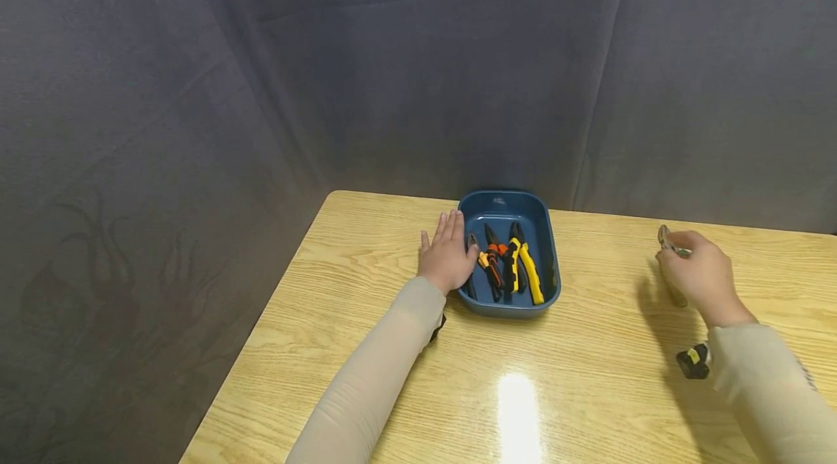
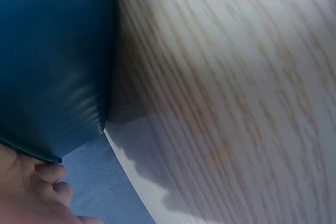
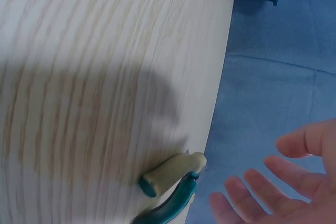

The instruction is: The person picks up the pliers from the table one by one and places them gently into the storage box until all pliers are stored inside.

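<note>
My left hand (image 1: 447, 253) lies over the left rim of a blue bin (image 1: 554, 261), its fingers straight; the left wrist view shows fingertips (image 2: 52, 182) by the rim. In the bin lie several pliers: yellow-and-black pliers (image 1: 531, 275), orange-and-black pliers (image 1: 493, 266), and dark ones (image 1: 471, 286) partly hidden by my left hand. At the right, my right hand (image 1: 702, 271) is over another pair of pliers (image 1: 664, 234), which it partly covers. Beige and green handles of these pliers (image 3: 170, 174) show in the right wrist view, beside my spread, loosely bent fingers.
The wooden table (image 1: 366, 275) ends at a dark cloth curtain (image 1: 425, 86) behind and another at the left. The bin stands near the table's back edge. A bright glare (image 1: 519, 413) lies on the tabletop in front.
</note>
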`<state>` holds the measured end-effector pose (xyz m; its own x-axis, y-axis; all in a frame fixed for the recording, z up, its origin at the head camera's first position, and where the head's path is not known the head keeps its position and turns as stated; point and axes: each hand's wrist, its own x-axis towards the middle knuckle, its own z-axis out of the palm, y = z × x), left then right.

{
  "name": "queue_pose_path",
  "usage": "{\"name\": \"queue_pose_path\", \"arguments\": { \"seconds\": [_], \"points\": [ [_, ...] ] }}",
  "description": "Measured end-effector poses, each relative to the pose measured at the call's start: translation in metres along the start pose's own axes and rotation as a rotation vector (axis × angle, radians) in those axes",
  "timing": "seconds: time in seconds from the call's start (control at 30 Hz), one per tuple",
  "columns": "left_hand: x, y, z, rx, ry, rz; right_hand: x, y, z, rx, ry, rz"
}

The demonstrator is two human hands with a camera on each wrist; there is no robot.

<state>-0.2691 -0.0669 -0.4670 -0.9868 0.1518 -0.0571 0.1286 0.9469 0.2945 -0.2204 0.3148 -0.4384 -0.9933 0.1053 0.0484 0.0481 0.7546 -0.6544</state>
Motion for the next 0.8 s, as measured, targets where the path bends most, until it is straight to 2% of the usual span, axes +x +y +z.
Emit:
{"name": "queue_pose_path", "arguments": {
  "seconds": [0.33, 0.8],
  "points": [
    [-0.001, 0.0, -0.001, 0.003, -0.009, -0.001, -0.001, 0.013, -0.012, -0.024, -0.017, 0.049],
    [0.0, -0.002, 0.001, -0.026, 0.007, 0.013, 0.0, 0.023, -0.016, -0.036, -0.014, 0.06]
  ]
}}
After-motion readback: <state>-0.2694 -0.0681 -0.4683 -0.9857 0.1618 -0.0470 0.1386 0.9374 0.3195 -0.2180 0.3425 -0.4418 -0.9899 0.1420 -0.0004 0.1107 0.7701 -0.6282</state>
